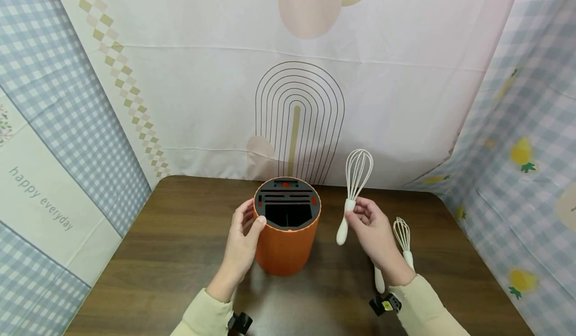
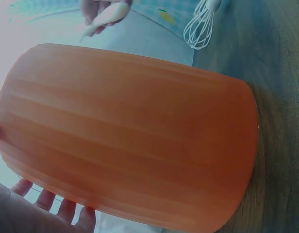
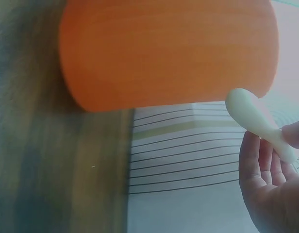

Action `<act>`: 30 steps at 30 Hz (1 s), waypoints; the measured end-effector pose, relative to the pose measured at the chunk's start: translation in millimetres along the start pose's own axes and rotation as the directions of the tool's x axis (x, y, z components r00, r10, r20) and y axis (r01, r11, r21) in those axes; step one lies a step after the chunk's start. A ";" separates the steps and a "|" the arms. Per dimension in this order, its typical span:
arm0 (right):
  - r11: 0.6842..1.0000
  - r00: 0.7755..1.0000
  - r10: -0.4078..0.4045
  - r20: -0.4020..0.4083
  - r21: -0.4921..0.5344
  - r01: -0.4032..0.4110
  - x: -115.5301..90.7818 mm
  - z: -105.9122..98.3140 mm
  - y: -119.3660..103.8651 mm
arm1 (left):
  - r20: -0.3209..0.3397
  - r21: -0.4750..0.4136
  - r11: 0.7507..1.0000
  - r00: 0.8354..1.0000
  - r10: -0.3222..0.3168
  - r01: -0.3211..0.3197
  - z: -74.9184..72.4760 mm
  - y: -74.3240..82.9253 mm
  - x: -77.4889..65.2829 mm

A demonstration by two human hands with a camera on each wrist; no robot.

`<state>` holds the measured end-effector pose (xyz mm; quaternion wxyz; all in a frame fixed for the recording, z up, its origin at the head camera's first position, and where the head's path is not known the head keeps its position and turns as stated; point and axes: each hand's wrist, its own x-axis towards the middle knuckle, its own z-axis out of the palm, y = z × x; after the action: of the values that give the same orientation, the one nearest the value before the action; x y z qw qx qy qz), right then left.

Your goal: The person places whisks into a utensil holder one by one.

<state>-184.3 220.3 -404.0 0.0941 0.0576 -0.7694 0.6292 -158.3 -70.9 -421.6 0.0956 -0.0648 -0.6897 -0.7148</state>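
An orange knife block (image 1: 286, 251) with a dark slotted insert (image 1: 288, 216) stands upright on the wooden table. My left hand (image 1: 243, 236) holds it by its left side, thumb near the rim. In the left wrist view, its fingertips (image 2: 67, 211) touch the orange wall (image 2: 130, 131). To the right of the block, my right hand (image 1: 371, 228) pinches a white whisk (image 1: 348, 206) between thumb and fingers, wires up and handle tilted down. In the right wrist view, the whisk's handle (image 3: 254, 114) shows, with most of the wires out of sight. The whisk is above the table, apart from the block.
Right of my right forearm lies another whisk (image 1: 402, 236), partly covered. A white handle (image 1: 379, 280) pokes out on the forearm's left; what it belongs to is hidden. A printed cloth (image 1: 202, 101) hangs behind the table's back edge, and checked cloths (image 1: 499, 226) flank the sides.
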 end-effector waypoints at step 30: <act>0.983 0.994 -0.104 -0.031 0.152 0.107 3.1 17.3 -41.8 | -0.009 -0.014 0.999 0.999 0.031 -0.031 -1.3 -17.4 3.7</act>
<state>-180.0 195.0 -366.6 0.1313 0.0983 -0.7136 0.6811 -165.8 -71.9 -437.8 0.1092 -0.0732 -0.6833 -0.7182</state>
